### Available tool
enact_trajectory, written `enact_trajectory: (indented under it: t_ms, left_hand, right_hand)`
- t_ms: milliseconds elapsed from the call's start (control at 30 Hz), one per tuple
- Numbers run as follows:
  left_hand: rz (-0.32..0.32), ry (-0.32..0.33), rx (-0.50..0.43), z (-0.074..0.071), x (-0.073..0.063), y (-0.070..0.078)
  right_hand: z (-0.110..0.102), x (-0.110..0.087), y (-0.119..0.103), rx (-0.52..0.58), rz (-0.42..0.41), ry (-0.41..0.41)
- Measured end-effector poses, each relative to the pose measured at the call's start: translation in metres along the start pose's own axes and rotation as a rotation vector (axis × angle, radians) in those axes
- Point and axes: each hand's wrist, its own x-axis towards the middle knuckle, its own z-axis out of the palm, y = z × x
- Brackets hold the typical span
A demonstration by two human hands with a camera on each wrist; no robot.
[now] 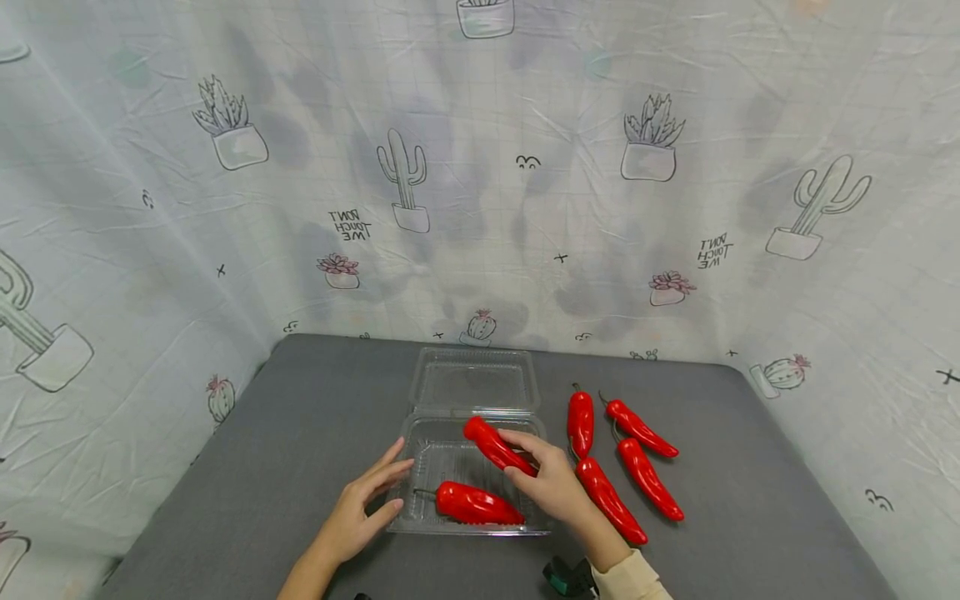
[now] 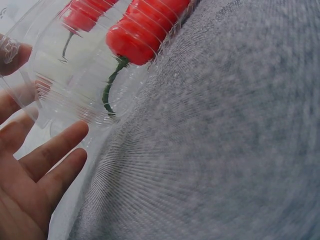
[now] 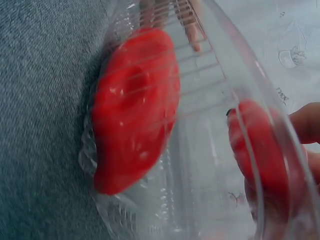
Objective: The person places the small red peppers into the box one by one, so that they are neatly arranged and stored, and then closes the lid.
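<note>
The red chili pepper (image 1: 489,442) in the right hand (image 1: 553,482) is raised above the base of a clear clamshell box (image 1: 442,458), pinched between thumb and fingers toward its narrow end. Its long axis runs obliquely: the blunt stem end points far and left, the tip near and right, into the hand. It is probably light, with a glossy, fairly stiff skin that could slide in a loose pinch; the thick middle should give the surest hold, and the thin stem looks the weakest part.

Inside the box, a second pepper (image 1: 478,505) lies along the near wall, its axis side to side, green stem to the left, tip to the right. The left hand (image 1: 358,510) holds nothing, its fingers spread beside the left rim; whether they touch it I cannot tell.

On the grey table (image 1: 337,400), right of the box, two nearer peppers (image 1: 611,502) (image 1: 651,481) slant with stems far-left and tips near-right. Beyond them, one pepper (image 1: 581,421) lies nearly fore-and-aft, stem far, and another (image 1: 642,428) slants like the nearer pair. The lid (image 1: 474,379) is folded back behind the base; a cactus-print sheet (image 1: 480,100) hangs beyond.
</note>
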Motion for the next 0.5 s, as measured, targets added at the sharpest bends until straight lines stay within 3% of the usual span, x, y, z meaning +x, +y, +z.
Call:
enact_trajectory:
  t_ms: [133, 367, 500]
  left_hand:
    - [-0.009, 0.0, -0.002, 0.0001, -0.0004, -0.0003]
    - [0.048, 0.002, 0.008, 0.0003, 0.0002, -0.003]
    - [0.026, 0.0, -0.004, 0.0002, -0.0001, -0.0019]
  right_hand:
    - [0.0027, 0.001, -0.0078, -0.014, -0.008, -0.012]
    - [0.0079, 0.0052, -0.0008, -0.023, -0.019, -0.052]
    - [0.0094, 0.0074, -0.0032, -0.032, -0.017, -0.085]
